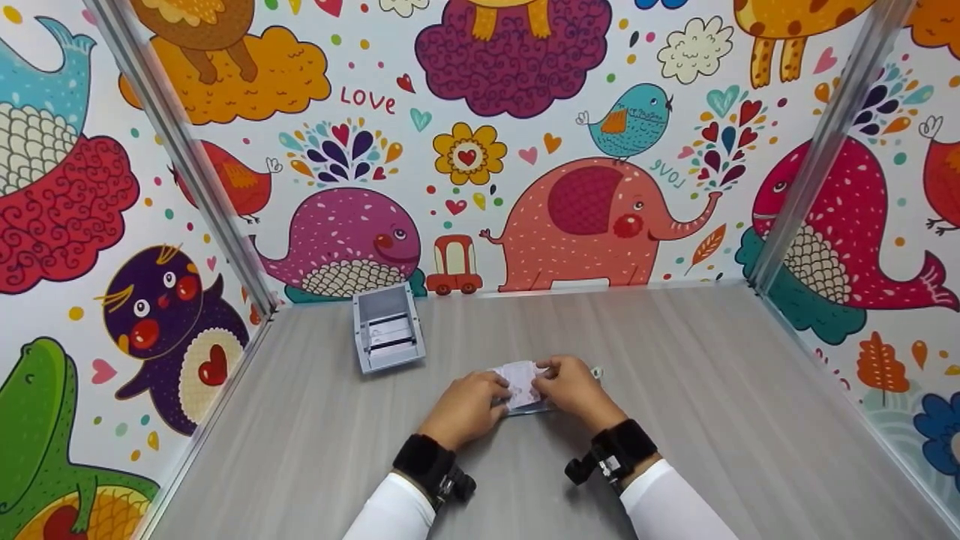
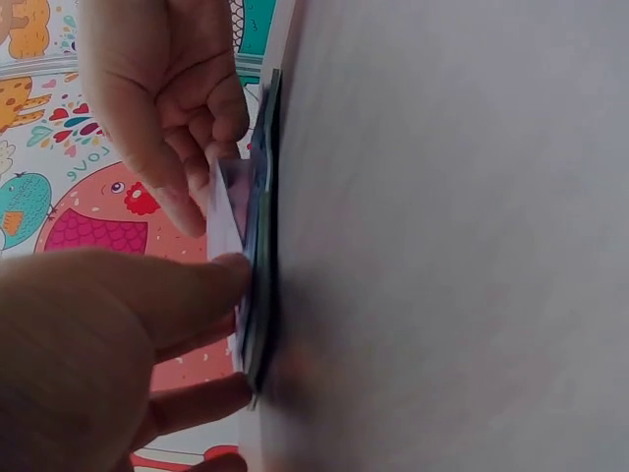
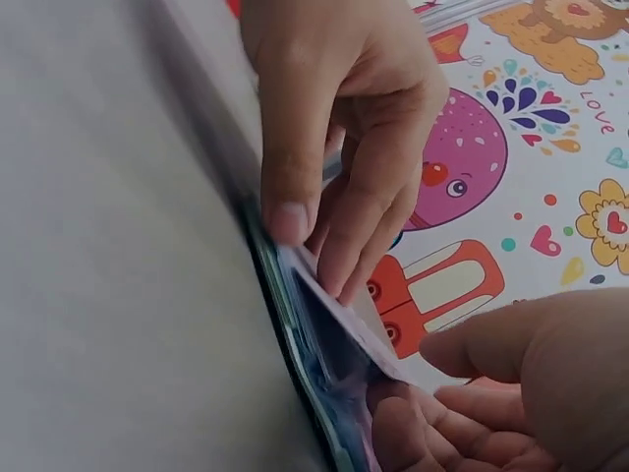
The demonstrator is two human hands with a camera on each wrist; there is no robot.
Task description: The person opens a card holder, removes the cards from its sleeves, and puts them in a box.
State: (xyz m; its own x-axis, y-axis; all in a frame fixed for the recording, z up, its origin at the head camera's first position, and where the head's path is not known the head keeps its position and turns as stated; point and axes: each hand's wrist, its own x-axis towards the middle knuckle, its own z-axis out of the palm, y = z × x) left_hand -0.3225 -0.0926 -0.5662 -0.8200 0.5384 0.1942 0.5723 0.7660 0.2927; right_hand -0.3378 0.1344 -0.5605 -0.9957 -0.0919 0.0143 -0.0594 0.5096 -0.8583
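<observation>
A pale pink printed paper slip (image 1: 519,381) lies over a thin, dark blue-green flat holder (image 1: 529,409) on the table. In the right wrist view the slip (image 3: 346,317) is raised along one side, with a dark, glossy layer beneath it. My left hand (image 1: 466,405) holds the left side, thumb at the holder's near edge and fingers on the slip. At the slip's right edge, my right hand (image 1: 571,386) pinches it between thumb and forefinger. The left wrist view shows the holder (image 2: 263,226) edge-on, low over the table, with my left thumb on top.
A grey open box (image 1: 390,330) stands at the back left, with pale paper under dark crossbars. A small round-ended item (image 1: 597,372) shows just beyond my right hand. Walls with cartoon animals enclose the grey wood-look table (image 1: 675,360), and metal posts stand at the corners.
</observation>
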